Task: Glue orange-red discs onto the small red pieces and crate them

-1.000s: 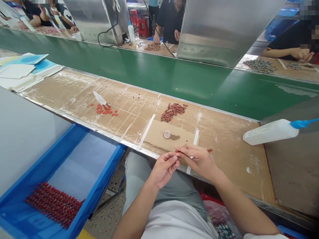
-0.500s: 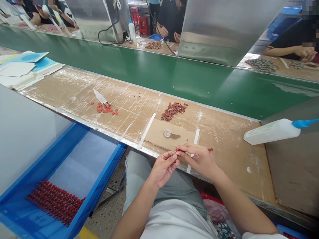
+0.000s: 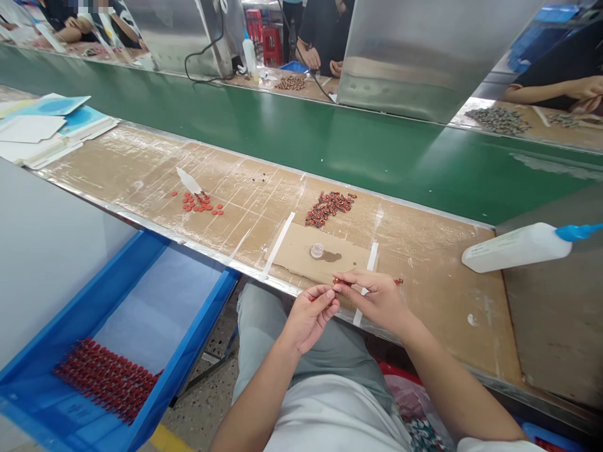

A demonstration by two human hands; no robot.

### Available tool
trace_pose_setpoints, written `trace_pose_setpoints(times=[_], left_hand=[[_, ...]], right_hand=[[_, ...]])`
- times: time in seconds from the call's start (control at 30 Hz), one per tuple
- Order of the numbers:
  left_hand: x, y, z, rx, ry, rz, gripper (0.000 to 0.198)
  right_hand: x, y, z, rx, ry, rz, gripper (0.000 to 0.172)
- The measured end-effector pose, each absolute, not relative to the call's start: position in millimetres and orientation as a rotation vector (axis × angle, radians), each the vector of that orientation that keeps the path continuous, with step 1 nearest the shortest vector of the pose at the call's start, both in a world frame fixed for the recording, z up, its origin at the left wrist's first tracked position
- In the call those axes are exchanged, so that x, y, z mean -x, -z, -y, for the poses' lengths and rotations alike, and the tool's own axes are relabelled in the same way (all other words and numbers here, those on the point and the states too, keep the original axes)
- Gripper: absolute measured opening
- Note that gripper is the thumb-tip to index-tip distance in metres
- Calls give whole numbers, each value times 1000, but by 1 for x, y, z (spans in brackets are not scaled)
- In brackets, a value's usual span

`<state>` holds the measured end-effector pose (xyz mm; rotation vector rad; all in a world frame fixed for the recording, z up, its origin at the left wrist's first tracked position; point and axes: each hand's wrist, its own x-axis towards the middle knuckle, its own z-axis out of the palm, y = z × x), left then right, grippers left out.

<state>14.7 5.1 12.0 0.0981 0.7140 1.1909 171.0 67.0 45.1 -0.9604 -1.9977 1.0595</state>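
Red leaded component [image 3: 340, 282] sits pinched between the fingertips of our left hand [image 3: 311, 320] and right hand [image 3: 377, 302], both closed on it over the counter [image 3: 428, 295] edge, just below a taped cardboard sheet [image 3: 294, 252]. A clear cup [image 3: 317, 250] stands on that sheet, a heap of red parts [image 3: 330, 208] lies beyond it, and more fill a blue tray [image 3: 188, 349] at our left.

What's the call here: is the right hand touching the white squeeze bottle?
Apart: the head view shows the right hand well left of the white squeeze bottle, with the brown bench top showing between them.
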Motion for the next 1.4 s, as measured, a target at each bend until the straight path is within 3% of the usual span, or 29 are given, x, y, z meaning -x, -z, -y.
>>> trace_pose_setpoints(times=[0.4, 0.63, 0.97, 1.23, 1.4], left_hand=[[-10, -14, 2, -70, -1264, -659, 35], [-9, -16, 1, -18, -1291, -572, 48], [-15, -15, 2, -43, -1381, -631, 48], [-20, -17, 4, -28, -1387, -600, 48], [-20, -8, 1, 50, -1379, -576, 37]], right_hand=[[-167, -33, -64, 1137, -1104, 1706, 24], [-160, -22, -46, 1166, -1347, 1409, 30], [-134, -11, -23, 1197, -1591, 1063, 39], [-133, -5, -26, 1237, -1513, 999, 43], [-130, -5, -30, 1257, -1435, 1018, 42]])
